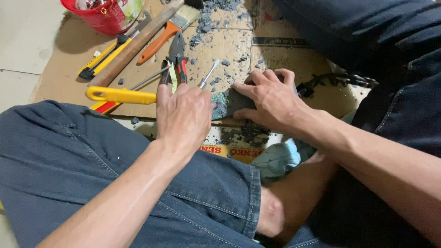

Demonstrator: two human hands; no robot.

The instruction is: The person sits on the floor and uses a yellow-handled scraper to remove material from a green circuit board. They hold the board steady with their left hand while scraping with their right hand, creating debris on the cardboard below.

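Left hand (183,115) gripped a screwdriver (207,76), tip raised. Right hand (271,98) pressed flat on a dark grey slab (236,102) lying on cardboard (229,46). Grey chips (209,18) lay scattered about, so judged partly chipped away; the slab's bulk remained. Pliers (177,57), paintbrush (167,32) and utility knife (103,57) lay nearby.

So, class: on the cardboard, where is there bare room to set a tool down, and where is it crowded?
Bare cardboard lies left of the knife, below the red bucket. A small patch sits between the brush and pliers. It is crowded with grey chips near both hands.
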